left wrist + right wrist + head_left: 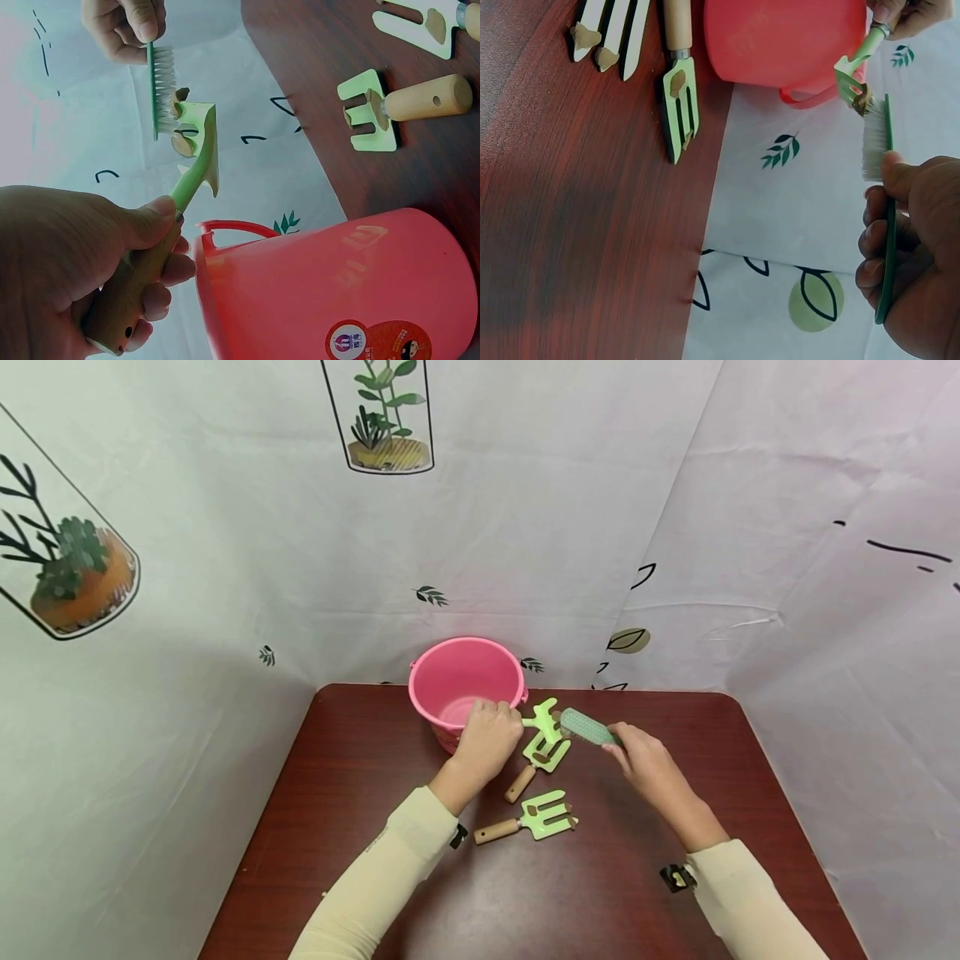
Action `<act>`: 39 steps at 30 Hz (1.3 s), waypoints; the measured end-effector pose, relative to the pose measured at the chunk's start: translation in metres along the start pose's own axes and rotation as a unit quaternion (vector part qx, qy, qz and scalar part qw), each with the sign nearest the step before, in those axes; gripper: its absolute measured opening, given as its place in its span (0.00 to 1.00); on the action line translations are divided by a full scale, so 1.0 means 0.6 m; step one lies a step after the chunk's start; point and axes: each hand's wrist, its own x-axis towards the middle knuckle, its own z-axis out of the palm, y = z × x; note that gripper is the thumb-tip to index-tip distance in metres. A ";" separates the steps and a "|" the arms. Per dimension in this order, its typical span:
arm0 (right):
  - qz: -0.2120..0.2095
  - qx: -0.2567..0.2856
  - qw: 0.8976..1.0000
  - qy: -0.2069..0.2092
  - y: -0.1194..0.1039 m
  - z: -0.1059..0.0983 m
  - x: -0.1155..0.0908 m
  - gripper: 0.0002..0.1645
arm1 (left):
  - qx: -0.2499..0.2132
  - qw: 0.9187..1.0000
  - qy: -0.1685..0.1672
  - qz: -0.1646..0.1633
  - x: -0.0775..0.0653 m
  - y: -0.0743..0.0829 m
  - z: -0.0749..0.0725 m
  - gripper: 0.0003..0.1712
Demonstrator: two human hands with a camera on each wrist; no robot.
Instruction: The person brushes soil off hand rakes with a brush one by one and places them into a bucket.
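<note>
My left hand (491, 735) grips the wooden handle of a small green garden rake (199, 142), held up beside the pink bucket (468, 681). Brown clumps stick to the rake's tines. In my right hand (645, 764) is a green brush (588, 727) with white bristles (874, 146), its handle held between thumb and curled fingers. The bristles meet the clumps at the tines in the left wrist view. Below the rake, two green garden forks with wooden handles lie on the table, an upper fork (546, 752) and a lower fork (547, 815), both with brown clumps on them.
The bucket stands near the back edge of the dark red wooden table (600, 893), and its inside looks bare. A white cloth wall (555, 527) with printed plants rises right behind the table and along both sides.
</note>
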 end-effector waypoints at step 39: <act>0.016 0.021 1.000 0.015 -0.005 -0.014 -0.002 0.13 | 0.003 1.000 0.001 -0.006 0.000 0.003 -0.006 0.09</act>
